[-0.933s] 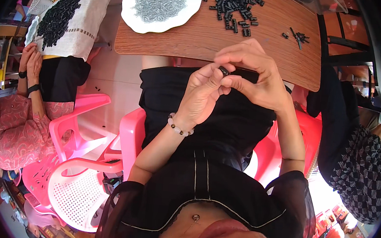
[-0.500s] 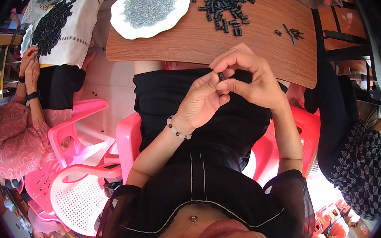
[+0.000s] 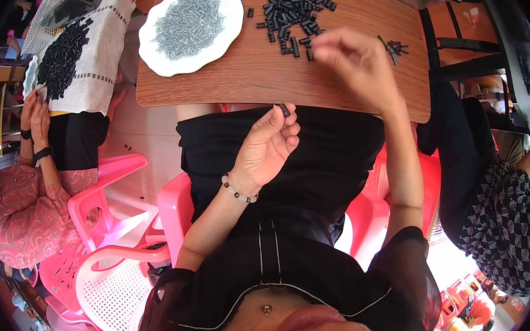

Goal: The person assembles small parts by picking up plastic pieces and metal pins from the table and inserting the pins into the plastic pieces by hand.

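Between thumb and fingertips, my left hand (image 3: 266, 141) pinches a small black plastic piece (image 3: 284, 110), just off the table's front edge above my lap. My right hand (image 3: 362, 67) is over the table, its fingertips by the near right side of a heap of black plastic pieces (image 3: 294, 7). Motion smears its fingers, so whether they hold anything is unclear. A white scalloped plate (image 3: 151, 51) to the left bears a mound of small clear grey pieces (image 3: 190, 25).
Thin dark pieces (image 3: 395, 49) lie at the right of the brown wooden table (image 3: 221, 92). At left, a person in a pink patterned top (image 3: 27, 214) sits by a cloth with black pieces (image 3: 63, 59). Pink chairs (image 3: 106, 252) stand near; another person (image 3: 502, 230) is at right.
My right hand has left the black piece and swung up and forward to the heap. The left hand keeps the piece, slightly lower and further left. The view has shifted a little.
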### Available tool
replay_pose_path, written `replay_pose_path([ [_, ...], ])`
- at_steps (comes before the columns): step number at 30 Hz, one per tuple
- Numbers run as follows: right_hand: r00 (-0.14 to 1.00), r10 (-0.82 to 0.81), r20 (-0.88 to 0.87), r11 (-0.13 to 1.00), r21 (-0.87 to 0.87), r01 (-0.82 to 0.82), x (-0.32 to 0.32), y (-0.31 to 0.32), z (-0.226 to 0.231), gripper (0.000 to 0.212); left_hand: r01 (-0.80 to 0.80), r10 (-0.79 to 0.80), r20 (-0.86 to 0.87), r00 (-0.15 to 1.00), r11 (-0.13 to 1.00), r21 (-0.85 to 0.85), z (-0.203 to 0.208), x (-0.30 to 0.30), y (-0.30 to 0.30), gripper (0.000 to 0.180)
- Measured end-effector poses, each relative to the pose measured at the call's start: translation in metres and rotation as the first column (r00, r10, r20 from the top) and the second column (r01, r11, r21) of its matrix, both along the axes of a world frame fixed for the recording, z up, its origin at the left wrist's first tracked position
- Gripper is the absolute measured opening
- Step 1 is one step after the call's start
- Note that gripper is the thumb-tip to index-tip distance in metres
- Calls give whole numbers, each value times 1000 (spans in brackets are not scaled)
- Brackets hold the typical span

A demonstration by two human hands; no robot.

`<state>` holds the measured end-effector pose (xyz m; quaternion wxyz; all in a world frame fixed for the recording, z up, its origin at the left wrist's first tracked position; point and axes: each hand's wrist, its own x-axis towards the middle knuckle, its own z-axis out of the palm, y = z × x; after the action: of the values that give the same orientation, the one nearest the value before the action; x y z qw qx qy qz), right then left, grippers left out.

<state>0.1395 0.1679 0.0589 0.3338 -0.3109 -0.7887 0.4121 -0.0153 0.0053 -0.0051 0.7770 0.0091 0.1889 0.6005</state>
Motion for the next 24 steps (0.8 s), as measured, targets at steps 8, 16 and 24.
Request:
replay_pose_path([
  [8, 916, -293, 272, 735, 678, 33, 1, 88, -22, 10, 11, -10, 2, 1000, 998, -62, 1, 0, 2, 29],
  [16, 845, -334, 418, 725, 687, -53, -14, 96, -28, 15, -7, 7, -5, 1000, 995, -95, 1, -3, 3, 30],
  [24, 829, -336, 448, 747, 663, -56, -19, 96, -31, 15, 1, 3, 34, 999, 994, -112, 2, -4, 2, 22],
])
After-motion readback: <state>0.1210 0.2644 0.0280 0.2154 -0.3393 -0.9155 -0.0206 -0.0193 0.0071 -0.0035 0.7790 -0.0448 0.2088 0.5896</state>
